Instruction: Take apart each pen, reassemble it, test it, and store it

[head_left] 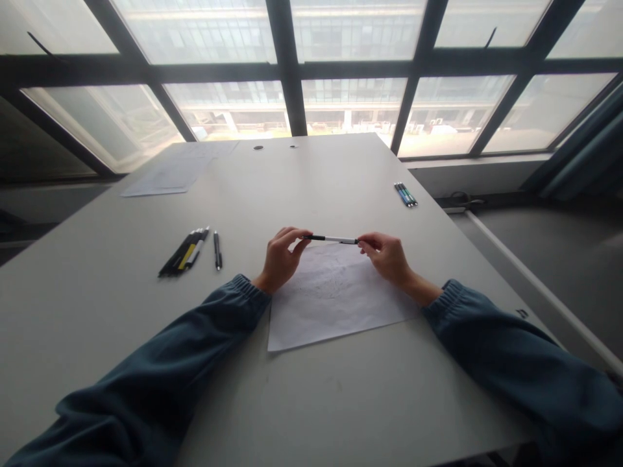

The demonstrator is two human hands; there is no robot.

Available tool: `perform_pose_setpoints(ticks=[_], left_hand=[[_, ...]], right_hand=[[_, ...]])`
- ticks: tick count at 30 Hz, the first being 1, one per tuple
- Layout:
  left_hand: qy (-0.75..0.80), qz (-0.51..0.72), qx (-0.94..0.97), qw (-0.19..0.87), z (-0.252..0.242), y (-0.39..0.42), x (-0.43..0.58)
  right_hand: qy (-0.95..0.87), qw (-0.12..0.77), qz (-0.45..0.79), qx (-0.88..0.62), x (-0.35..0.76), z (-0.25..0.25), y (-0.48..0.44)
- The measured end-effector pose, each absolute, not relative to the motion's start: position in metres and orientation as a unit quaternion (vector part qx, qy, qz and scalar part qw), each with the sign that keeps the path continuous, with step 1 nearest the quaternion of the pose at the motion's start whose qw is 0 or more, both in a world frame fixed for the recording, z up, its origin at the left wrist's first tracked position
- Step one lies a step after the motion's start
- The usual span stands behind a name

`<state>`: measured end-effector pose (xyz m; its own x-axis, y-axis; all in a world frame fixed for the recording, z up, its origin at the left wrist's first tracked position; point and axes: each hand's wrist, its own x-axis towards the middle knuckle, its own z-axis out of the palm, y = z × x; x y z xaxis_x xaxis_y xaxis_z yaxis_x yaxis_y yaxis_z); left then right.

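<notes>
A black and white pen (pixel 335 239) is stretched level between my two hands. The fingertips of my left hand (pixel 282 255) pinch its dark left end. At the other end, my right hand (pixel 388 257) grips the pen between thumb and fingers. Below it lies a sheet of white paper (pixel 311 324) with faint scribbled marks near its middle. My right wrist is over the paper's right side.
On the left lie a bundle of black, yellow and white pens (pixel 183 253) and one separate dark pen (pixel 217 250). Several blue and green pens (pixel 405 194) rest near the right edge of the white table (pixel 311 175). More paper sheets (pixel 163 175) are at the far left, before the windows.
</notes>
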<state>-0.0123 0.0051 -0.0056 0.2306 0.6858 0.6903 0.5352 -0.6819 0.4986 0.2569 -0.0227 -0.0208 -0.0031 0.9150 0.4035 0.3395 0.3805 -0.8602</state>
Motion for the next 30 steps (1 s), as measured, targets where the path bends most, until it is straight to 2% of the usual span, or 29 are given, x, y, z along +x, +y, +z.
perform_pose_setpoints(ticks=[5, 10, 16, 23, 30], left_hand=[[0.380, 0.480, 0.785, 0.093, -0.005, 0.004, -0.012], [0.373, 0.477, 0.787, 0.114, -0.004, 0.004, -0.011], [0.394, 0.481, 0.777, 0.100, -0.003, 0.004, -0.011], [0.427, 0.484, 0.754, 0.119, -0.005, 0.007, -0.011], [0.423, 0.453, 0.775, 0.125, -0.005, 0.008, -0.011]], right_hand=[[-0.725, 0.457, 0.182, -0.482, 0.263, -0.019, -0.020], [-0.755, 0.397, 0.135, -0.505, 0.267, -0.016, -0.020], [-0.778, 0.364, 0.097, -0.503, 0.274, -0.012, -0.017], [-0.692, 0.364, 0.013, -0.624, 0.311, -0.013, 0.011], [-0.560, 0.302, -0.053, -0.769, 0.363, -0.016, 0.037]])
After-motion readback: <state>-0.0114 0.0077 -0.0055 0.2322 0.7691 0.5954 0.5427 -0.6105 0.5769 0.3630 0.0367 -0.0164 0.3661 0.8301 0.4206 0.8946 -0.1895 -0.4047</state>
